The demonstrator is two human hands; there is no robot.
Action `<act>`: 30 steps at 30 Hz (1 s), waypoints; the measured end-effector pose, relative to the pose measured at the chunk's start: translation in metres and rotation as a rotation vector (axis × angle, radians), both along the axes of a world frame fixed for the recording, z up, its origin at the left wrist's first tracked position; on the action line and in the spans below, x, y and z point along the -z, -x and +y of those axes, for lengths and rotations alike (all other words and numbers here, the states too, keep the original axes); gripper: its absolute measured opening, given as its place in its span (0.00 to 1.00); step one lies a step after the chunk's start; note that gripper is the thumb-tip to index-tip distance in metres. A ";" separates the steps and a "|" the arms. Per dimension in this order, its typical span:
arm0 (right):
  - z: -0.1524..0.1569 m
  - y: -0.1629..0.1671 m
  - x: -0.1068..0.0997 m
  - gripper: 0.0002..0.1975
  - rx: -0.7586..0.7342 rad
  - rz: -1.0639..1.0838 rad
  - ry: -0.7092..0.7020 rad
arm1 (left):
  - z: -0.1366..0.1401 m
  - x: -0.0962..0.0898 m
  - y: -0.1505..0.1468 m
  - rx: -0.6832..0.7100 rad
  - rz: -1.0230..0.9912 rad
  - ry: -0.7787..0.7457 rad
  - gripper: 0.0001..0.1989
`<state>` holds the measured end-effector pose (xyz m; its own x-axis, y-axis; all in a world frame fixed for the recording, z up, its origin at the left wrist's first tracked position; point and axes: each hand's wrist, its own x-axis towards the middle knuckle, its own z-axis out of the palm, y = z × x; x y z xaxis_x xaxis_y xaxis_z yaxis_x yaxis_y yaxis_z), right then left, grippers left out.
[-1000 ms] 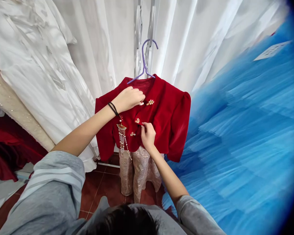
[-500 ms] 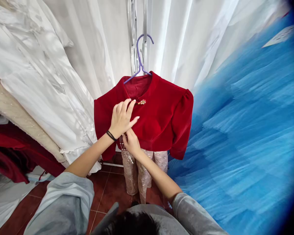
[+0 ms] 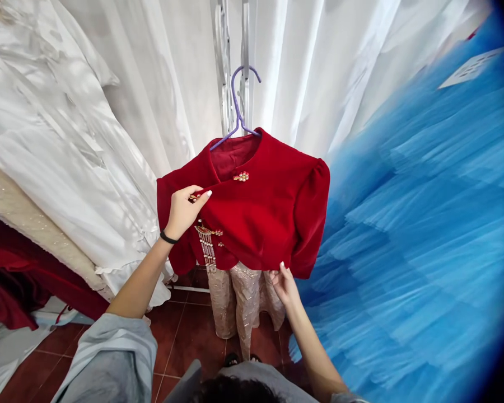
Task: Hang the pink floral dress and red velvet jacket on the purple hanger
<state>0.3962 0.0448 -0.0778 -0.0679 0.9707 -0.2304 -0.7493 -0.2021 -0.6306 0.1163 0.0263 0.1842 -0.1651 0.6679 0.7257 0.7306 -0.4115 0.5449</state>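
Note:
A red velvet jacket with puffed sleeves hangs in front of me on a purple hanger. My left hand pinches the edge of its front flap, thumb on top, beside a small gold ornament. At the lower right hem, my right hand has its fingertips closed on the fabric. A jewelled brooch sits below the collar. Lower on the left side hangs a beaded tassel ornament. Under the jacket, shiny pale pink trousers or a skirt hang down; which of these I cannot tell.
A large blue tulle gown fills the right side. White dresses and red garments hang at the left. White curtains and a white metal rack stand behind. Red tiles cover the floor.
My left hand has moved left and down from the collar onto the flap edge. My right hand has gone from the tassel to the lower right hem, uncovering the tassel.

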 end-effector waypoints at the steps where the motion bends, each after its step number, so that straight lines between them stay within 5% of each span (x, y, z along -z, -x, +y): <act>1: -0.005 0.003 0.007 0.23 -0.002 0.011 0.019 | 0.003 0.002 0.000 -0.031 0.021 0.002 0.12; 4: -0.016 0.011 0.022 0.24 -0.024 -0.106 0.035 | 0.012 0.010 -0.001 -0.096 0.051 -0.023 0.12; 8: -0.024 0.004 0.002 0.22 -0.144 -0.727 -0.073 | 0.007 0.021 0.003 0.017 -0.107 -0.104 0.14; 11: -0.027 -0.006 -0.046 0.22 -0.116 -0.980 -0.208 | -0.005 0.041 0.005 0.072 -0.387 -0.150 0.19; 13: -0.025 -0.002 -0.090 0.21 0.099 -1.103 -0.423 | -0.006 0.059 0.000 -0.032 -0.444 -0.223 0.19; 16: -0.010 0.026 -0.157 0.44 0.544 -1.389 -0.832 | 0.007 0.079 -0.018 -0.325 -0.169 -0.338 0.28; 19: 0.020 0.053 -0.199 0.52 0.671 -1.692 -0.943 | 0.020 0.084 -0.030 -0.613 0.060 -0.345 0.42; 23: 0.060 0.016 -0.225 0.42 0.754 -1.763 -0.876 | 0.008 0.061 0.007 -0.629 0.111 -0.320 0.15; 27: 0.102 -0.068 -0.278 0.40 0.839 -1.539 -1.064 | -0.004 -0.001 0.087 -0.543 0.247 -0.351 0.14; 30: 0.138 -0.090 -0.324 0.30 0.592 -1.405 -1.122 | 0.019 -0.049 0.118 -0.300 0.262 -0.198 0.13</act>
